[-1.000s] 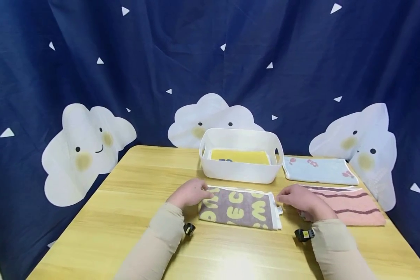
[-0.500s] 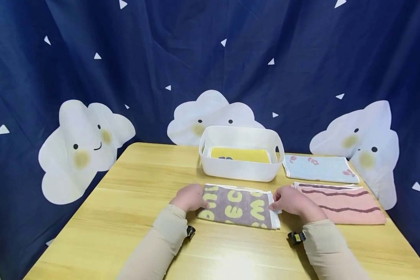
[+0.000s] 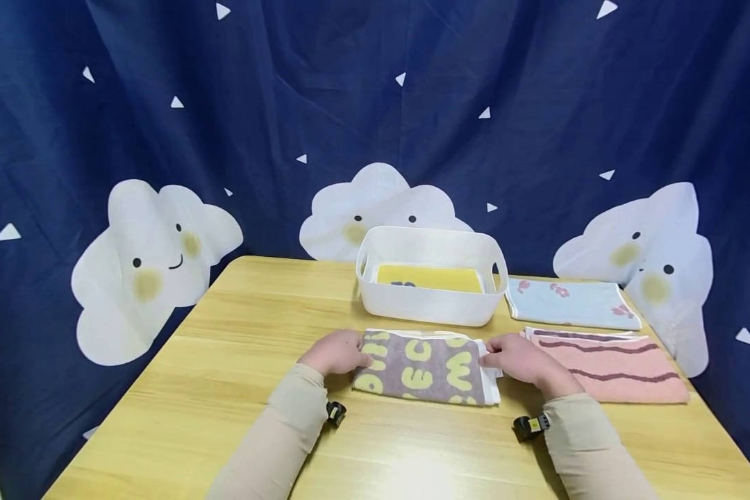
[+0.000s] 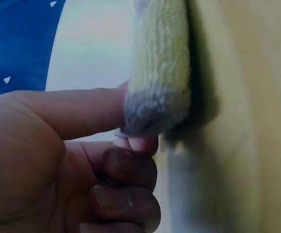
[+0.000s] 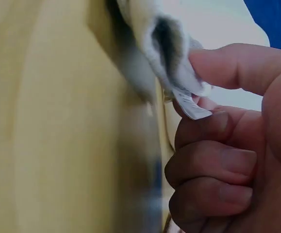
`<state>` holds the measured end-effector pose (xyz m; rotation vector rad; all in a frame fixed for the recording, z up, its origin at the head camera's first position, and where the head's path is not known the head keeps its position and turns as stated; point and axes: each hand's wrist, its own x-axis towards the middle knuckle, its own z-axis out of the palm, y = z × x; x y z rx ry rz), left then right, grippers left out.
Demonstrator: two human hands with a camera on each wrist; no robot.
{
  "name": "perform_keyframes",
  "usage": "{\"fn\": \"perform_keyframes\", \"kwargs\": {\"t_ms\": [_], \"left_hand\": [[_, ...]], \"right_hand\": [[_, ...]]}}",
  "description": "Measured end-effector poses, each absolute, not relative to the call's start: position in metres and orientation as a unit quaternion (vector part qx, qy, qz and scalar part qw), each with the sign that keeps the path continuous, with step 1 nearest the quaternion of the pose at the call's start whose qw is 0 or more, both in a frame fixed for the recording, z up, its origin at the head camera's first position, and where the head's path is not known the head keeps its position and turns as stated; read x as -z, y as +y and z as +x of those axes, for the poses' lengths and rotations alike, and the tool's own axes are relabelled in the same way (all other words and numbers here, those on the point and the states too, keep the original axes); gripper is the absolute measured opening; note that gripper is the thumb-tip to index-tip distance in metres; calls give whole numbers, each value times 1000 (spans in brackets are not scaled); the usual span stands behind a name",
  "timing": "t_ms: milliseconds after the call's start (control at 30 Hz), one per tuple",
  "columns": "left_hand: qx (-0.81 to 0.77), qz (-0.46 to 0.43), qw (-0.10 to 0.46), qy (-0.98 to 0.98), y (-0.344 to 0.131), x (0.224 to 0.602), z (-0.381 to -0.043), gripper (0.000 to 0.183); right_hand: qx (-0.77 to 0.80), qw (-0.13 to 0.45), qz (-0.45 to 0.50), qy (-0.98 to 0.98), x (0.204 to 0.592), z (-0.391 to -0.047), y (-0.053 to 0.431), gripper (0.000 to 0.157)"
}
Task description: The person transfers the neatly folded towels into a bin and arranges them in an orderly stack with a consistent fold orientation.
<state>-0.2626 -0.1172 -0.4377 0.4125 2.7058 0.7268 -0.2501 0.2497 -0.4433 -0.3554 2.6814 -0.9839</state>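
A folded towel (image 3: 434, 371), mauve with yellow letters and a white border, is level between my two hands in the head view. My left hand (image 3: 339, 353) pinches its left end between thumb and fingers. At the right end my right hand (image 3: 519, 355) pinches the white border. The left wrist view shows the thumb pressed on the towel's grey and yellow fold (image 4: 157, 109), with a shadowed gap beside it. In the right wrist view a small white label (image 5: 191, 104) hangs from the folded border, close to the fingers.
A white basket (image 3: 425, 307) with a yellow folded cloth (image 3: 437, 278) inside stands behind the towel. To its right lie a light blue flowered towel (image 3: 575, 304) and a pink striped towel (image 3: 631, 368). The wooden table (image 3: 225, 389) ends at a blue curtain (image 3: 275, 90).
Both hands have come inward to the towel's ends and now pinch it. Its front edge has risen slightly. The basket and the other towels have stayed put.
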Motion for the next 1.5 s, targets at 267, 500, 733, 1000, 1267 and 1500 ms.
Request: {"fn": "perform_keyframes", "kwargs": {"t_ms": [267,500,733,1000,1267,1500], "left_hand": [[-312,153,152,925,-127,424,-265,26],[-332,157,124,922,-132,405,-262,29],[-365,157,74,915,-133,389,-260,33],[-394,154,51,905,-136,377,-254,33],[-357,177,29,917,-135,363,-280,32],[-349,176,47,919,-128,352,-321,36]], "right_hand": [[361,94,-122,920,430,-250,253,33],[367,51,-113,922,413,-245,253,29],[369,12,-102,924,399,-245,252,16],[377,-21,-111,919,386,-240,249,17],[358,-21,-110,927,368,-265,249,23],[361,4,-84,929,350,-297,254,29]]}}
